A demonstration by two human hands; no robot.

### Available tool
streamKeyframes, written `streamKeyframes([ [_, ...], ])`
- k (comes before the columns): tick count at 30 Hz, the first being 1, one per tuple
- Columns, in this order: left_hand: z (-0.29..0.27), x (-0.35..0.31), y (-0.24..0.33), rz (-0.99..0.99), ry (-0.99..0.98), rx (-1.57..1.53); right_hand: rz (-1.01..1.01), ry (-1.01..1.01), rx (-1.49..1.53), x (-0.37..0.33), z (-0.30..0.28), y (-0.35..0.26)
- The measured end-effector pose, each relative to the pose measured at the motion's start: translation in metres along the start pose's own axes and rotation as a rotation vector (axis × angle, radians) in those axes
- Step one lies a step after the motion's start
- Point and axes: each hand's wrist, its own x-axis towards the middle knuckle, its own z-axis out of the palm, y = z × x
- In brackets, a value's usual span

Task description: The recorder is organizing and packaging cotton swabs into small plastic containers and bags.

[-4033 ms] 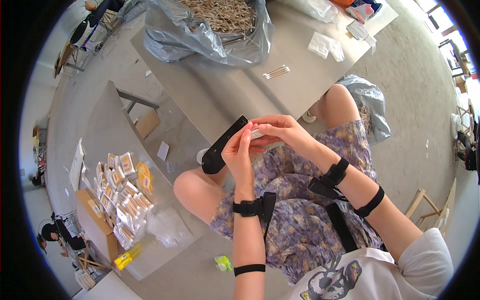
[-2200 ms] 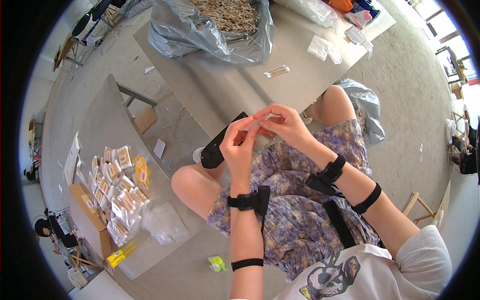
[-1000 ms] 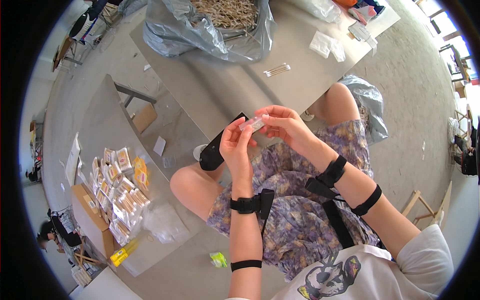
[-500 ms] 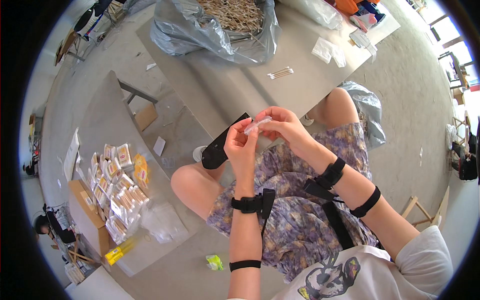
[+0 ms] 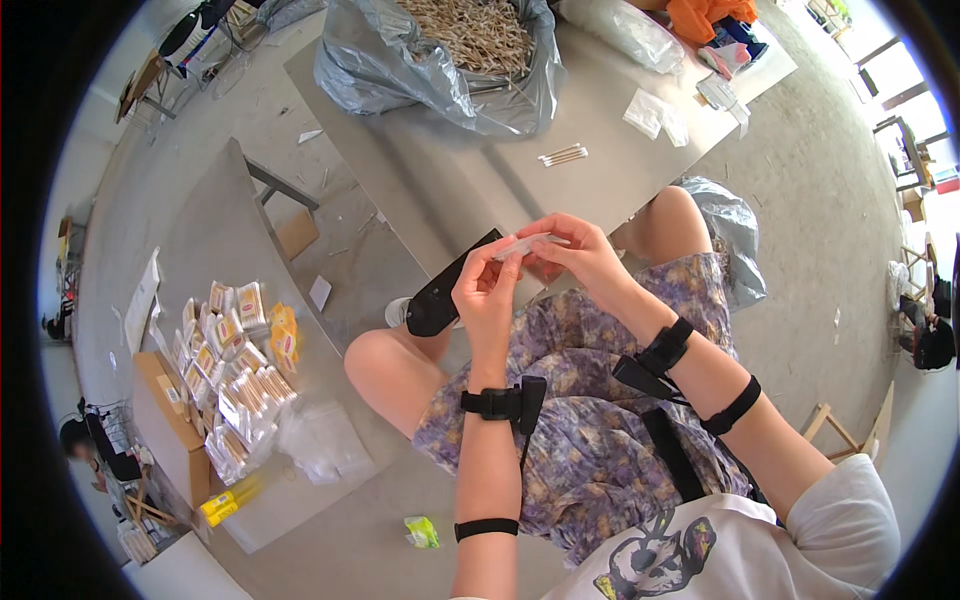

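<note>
Over my lap, at the near edge of the metal table [image 5: 440,190], both hands meet on a small clear plastic bag [image 5: 528,244]. My left hand [image 5: 487,285] pinches one side between thumb and fingers. The other side is gripped by my right hand [image 5: 575,255], its fingers curled behind the film. Whether anything lies inside the bag cannot be made out. A few cotton swabs [image 5: 563,155] lie on the table beyond my hands. Farther off, a grey plastic sack [image 5: 350,70] holds a heap of loose cotton swabs [image 5: 470,40].
At left, a second table [image 5: 190,240] bears packed swab bags [image 5: 250,390], orange-yellow packets [image 5: 284,338], a cardboard box [image 5: 168,410], clear bags [image 5: 320,440] and a yellow roll [image 5: 225,508]. A black strip [image 5: 440,300] juts beside my left hand. Clear packets [image 5: 655,115] lie at the right.
The plastic bag looks more spread out between my fingers, and my hands have shifted slightly. The whole view has tilted a little; both hands still hold the bag.
</note>
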Motion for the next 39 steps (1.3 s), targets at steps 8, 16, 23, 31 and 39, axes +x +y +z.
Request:
streamKeyframes([
  [8,-0.001,0.001,0.009,0.246,0.070,0.220,-0.263,0.125,-0.155,0.003,0.004,0.007],
  [16,-0.002,0.005,0.013,0.258,0.052,0.280,-0.218,0.131,-0.171,0.001,0.003,0.005],
  [23,-0.003,-0.001,0.010,0.128,0.104,0.218,-0.129,0.137,-0.185,0.001,0.004,0.006],
  [31,-0.013,0.001,0.008,0.122,0.049,0.212,-0.211,0.115,-0.121,-0.010,0.006,-0.008],
  [39,-0.003,-0.001,0.012,0.288,-0.061,0.250,-0.345,0.174,-0.529,-0.012,0.014,-0.005],
])
